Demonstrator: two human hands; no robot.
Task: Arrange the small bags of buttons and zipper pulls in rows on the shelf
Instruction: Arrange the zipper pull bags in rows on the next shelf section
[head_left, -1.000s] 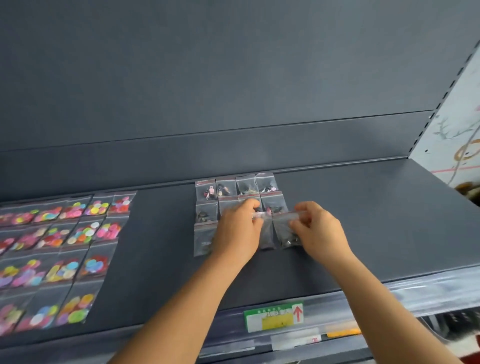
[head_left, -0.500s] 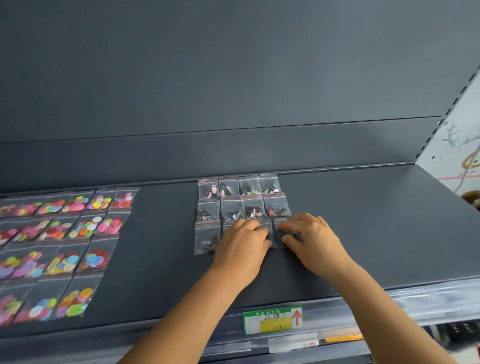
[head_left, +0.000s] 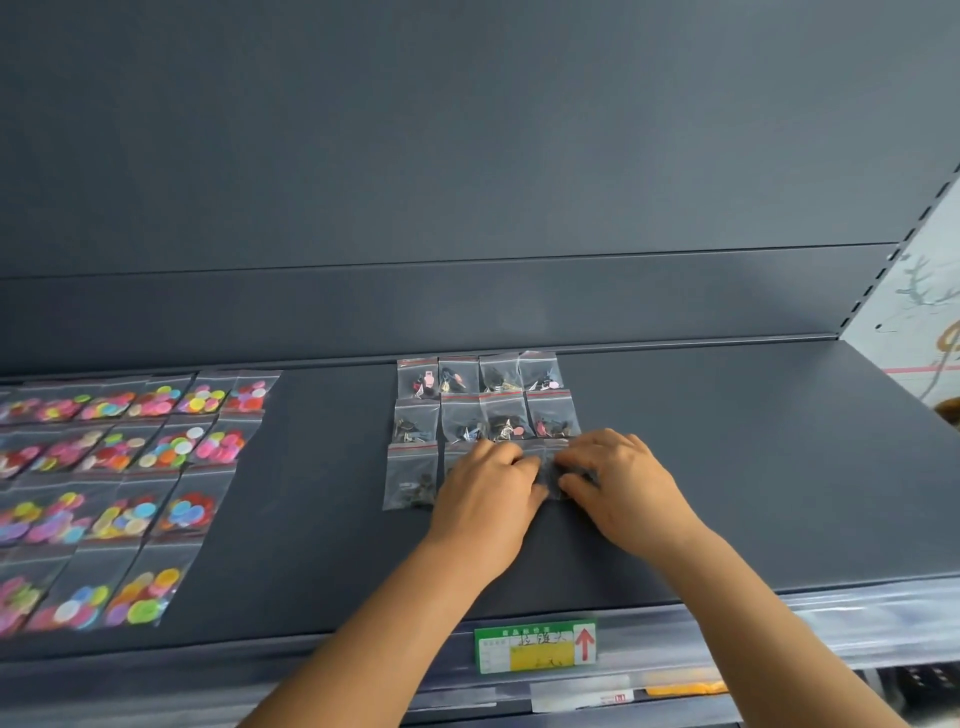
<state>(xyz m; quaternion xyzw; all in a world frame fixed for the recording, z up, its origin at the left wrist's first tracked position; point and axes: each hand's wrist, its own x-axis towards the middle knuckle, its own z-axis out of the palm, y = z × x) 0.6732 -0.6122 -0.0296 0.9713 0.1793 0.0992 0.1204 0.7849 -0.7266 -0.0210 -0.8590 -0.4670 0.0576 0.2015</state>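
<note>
**Two hands on third-row bags**

Third-row bags (head_left: 550, 467) flat on shelf (head_left: 727, 467), mostly hidden under both hands, long axis front to back. Left hand (head_left: 485, 486) covering second slot, fingers bent down onto plastic; right hand (head_left: 618, 480) at fourth slot, fingertips curled on bag edge. Grip or mere press: cannot tell. Zipper-pull rows (head_left: 488, 395) just behind, button bags (head_left: 156, 441) well left. Green-yellow tag (head_left: 535, 644) below: red arrow, handwriting unreadable.

Green-and-yellow price tag (head_left: 535, 646) on shelf front rail (head_left: 779, 618): red up arrow, handwritten characters illegible. White sticker (head_left: 582, 696) below, print unreadable.
</note>
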